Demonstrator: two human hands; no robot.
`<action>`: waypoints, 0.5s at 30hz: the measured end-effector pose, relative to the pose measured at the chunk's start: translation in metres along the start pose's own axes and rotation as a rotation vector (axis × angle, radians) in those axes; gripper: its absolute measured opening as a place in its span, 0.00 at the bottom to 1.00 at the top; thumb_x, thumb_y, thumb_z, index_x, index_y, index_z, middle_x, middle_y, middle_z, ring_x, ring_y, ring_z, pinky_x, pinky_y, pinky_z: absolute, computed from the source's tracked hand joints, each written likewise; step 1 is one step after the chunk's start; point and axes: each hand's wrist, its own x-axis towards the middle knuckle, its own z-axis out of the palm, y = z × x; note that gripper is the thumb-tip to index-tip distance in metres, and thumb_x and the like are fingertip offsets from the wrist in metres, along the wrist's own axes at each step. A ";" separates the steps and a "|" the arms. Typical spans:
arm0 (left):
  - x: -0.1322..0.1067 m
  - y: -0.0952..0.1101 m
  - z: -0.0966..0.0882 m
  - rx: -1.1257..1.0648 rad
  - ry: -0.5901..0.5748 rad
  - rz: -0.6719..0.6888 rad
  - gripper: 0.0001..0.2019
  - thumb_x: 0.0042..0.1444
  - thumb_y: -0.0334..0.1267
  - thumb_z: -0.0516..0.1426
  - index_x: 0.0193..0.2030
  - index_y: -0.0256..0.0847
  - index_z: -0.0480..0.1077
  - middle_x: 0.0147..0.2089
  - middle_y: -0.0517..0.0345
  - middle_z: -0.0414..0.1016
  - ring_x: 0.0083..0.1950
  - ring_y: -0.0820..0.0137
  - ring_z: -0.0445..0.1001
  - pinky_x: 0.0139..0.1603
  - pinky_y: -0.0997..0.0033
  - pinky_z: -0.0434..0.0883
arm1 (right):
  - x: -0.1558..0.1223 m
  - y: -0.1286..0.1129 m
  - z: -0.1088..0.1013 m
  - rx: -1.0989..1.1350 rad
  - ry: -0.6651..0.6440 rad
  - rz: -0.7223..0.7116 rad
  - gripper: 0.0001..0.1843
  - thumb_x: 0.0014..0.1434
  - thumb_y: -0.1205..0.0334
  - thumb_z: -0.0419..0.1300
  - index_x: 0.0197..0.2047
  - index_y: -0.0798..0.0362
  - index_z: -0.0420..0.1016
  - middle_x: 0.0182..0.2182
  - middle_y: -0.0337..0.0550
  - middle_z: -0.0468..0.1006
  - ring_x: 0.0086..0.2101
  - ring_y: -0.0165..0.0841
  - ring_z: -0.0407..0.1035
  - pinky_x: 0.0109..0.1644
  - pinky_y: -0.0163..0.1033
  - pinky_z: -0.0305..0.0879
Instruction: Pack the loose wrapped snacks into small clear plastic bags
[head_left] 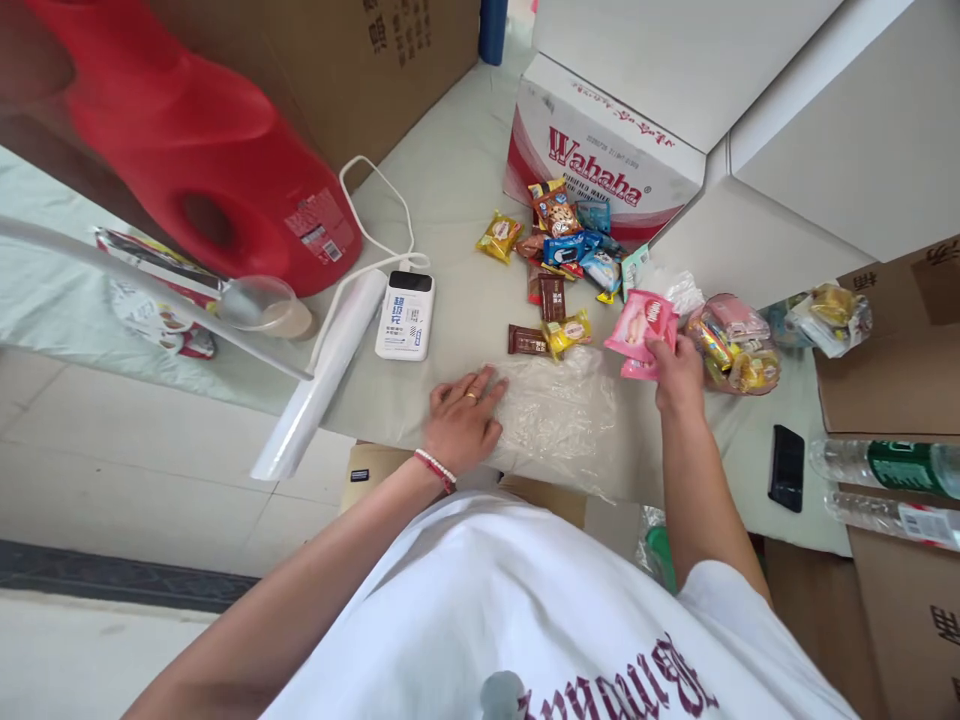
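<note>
My right hand (681, 372) is closed on pink snack packets (645, 325), held above the table just left of a clear container of wrapped snacks (739, 345). My left hand (463, 418) lies with its fingers spread at the edge of a flat clear plastic bag (559, 410). Beyond the bag are brown wrapped bars (529, 340) and a yellow snack packet (570, 333). A heap of mixed snack packets (574, 240) sits farther back, with another yellow packet (499, 238) to its left.
A Wahaha carton (600, 150) stands behind the heap. To the left are a white power bank (406, 315) with a cable, a plastic roll (322, 375), a plastic cup (266, 308) and a big red jug (247, 170). A phone (786, 468) and bottles (889, 465) lie right.
</note>
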 end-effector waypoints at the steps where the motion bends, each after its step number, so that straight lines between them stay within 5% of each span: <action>1: 0.002 0.002 -0.001 0.000 -0.015 0.003 0.28 0.63 0.40 0.51 0.71 0.48 0.66 0.77 0.52 0.59 0.71 0.50 0.65 0.65 0.42 0.59 | -0.019 0.001 -0.006 0.045 -0.023 0.012 0.23 0.51 0.46 0.61 0.46 0.50 0.72 0.40 0.43 0.79 0.36 0.37 0.73 0.39 0.41 0.71; 7: 0.019 0.004 -0.003 0.014 -0.062 -0.020 0.29 0.69 0.54 0.46 0.72 0.47 0.65 0.78 0.49 0.58 0.69 0.44 0.64 0.65 0.36 0.57 | -0.105 0.019 -0.004 0.003 -0.497 0.172 0.25 0.49 0.46 0.67 0.47 0.50 0.74 0.38 0.41 0.81 0.34 0.37 0.72 0.38 0.40 0.70; 11: 0.019 -0.006 -0.001 0.086 -0.028 0.003 0.31 0.68 0.55 0.49 0.74 0.49 0.61 0.79 0.48 0.54 0.80 0.43 0.47 0.73 0.27 0.36 | -0.111 0.027 -0.028 -0.083 -0.452 0.164 0.25 0.51 0.47 0.66 0.49 0.50 0.72 0.39 0.43 0.81 0.35 0.38 0.72 0.41 0.42 0.70; 15: 0.015 -0.012 0.002 0.095 -0.082 0.040 0.36 0.67 0.59 0.48 0.78 0.48 0.54 0.81 0.43 0.47 0.81 0.44 0.44 0.72 0.22 0.26 | -0.104 0.005 -0.038 -0.424 -0.342 -0.224 0.25 0.57 0.52 0.63 0.56 0.50 0.71 0.45 0.48 0.79 0.42 0.42 0.71 0.49 0.47 0.69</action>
